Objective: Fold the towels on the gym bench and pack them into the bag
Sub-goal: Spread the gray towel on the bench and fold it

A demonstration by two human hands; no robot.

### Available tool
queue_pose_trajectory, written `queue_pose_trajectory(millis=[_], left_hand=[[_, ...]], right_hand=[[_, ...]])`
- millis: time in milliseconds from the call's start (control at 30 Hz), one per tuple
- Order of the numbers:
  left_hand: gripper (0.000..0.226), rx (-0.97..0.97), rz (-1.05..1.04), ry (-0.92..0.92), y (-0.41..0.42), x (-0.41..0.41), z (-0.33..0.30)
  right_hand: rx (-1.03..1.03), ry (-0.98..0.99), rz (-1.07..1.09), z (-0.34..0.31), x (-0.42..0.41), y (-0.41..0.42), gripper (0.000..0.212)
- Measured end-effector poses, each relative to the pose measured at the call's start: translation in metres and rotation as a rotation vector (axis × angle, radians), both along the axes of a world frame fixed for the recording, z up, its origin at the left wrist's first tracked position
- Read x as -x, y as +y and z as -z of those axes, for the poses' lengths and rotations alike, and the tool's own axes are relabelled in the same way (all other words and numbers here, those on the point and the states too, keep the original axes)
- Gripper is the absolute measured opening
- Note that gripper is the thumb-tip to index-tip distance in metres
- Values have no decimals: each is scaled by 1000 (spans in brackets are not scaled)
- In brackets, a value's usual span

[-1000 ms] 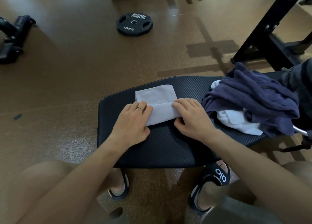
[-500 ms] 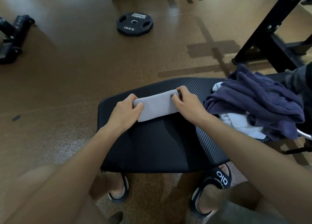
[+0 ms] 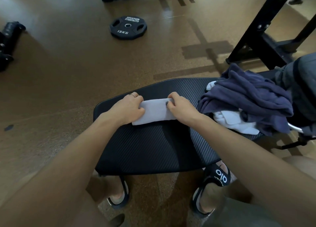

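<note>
Fold step: pale grey towel reduced to a narrow band.
Fingers (image 3: 139,105) of left hand (image 3: 127,109) and right hand (image 3: 181,107) curl round the ends of the small pale grey cloth towel (image 3: 153,113) on the black ribbed padded bench (image 3: 153,146); a second earlier it lay wider, so packing follows.
</note>
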State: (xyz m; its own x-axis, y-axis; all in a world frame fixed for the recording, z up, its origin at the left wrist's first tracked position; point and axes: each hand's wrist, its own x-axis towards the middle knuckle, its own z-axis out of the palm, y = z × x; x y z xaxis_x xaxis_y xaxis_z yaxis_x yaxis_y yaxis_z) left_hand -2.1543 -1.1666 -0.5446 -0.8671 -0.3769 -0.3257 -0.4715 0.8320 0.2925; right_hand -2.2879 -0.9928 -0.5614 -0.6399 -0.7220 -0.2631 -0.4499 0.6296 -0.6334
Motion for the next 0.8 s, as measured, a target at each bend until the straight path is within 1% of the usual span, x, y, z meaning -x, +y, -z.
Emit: queue_pose_trajectory(millis=[33, 100, 133, 200, 267, 333, 467, 567, 667, 733, 800], left_hand=[[32, 39, 79, -42, 5, 1, -4], [43, 67, 217, -116, 20, 2, -11], [48, 61, 252, -154, 28, 2, -15], [46, 60, 280, -234, 46, 3, -21], [38, 67, 280, -312, 62, 4, -23], [31, 19, 253, -349, 76, 2, -22], [28, -87, 214, -388, 102, -6, -19], [31, -82, 215, -393, 116, -9, -20], [26, -107, 187, -410, 131, -7, -27], [25, -69, 201, -428, 142, -6, -30], [29, -32, 247, -422, 152, -4, -35]], right_hand=[[1, -4, -5, 1, -4, 6, 25], [8, -20, -8, 3, -13, 19, 25], [14, -26, -6, 4, -18, 26, 25], [28, -28, -7, 4, -29, 41, 24], [28, -35, -6, 3, -39, 55, 23], [19, -45, 4, 1, -47, 70, 22], [8, -62, 39, -2, -59, 100, 21], [25, -79, 71, -5, -63, 116, 23], [61, -127, 153, -5, -65, 130, 26], [87, -169, 218, -4, -66, 139, 28], [99, -203, 264, -4, -67, 149, 31]])
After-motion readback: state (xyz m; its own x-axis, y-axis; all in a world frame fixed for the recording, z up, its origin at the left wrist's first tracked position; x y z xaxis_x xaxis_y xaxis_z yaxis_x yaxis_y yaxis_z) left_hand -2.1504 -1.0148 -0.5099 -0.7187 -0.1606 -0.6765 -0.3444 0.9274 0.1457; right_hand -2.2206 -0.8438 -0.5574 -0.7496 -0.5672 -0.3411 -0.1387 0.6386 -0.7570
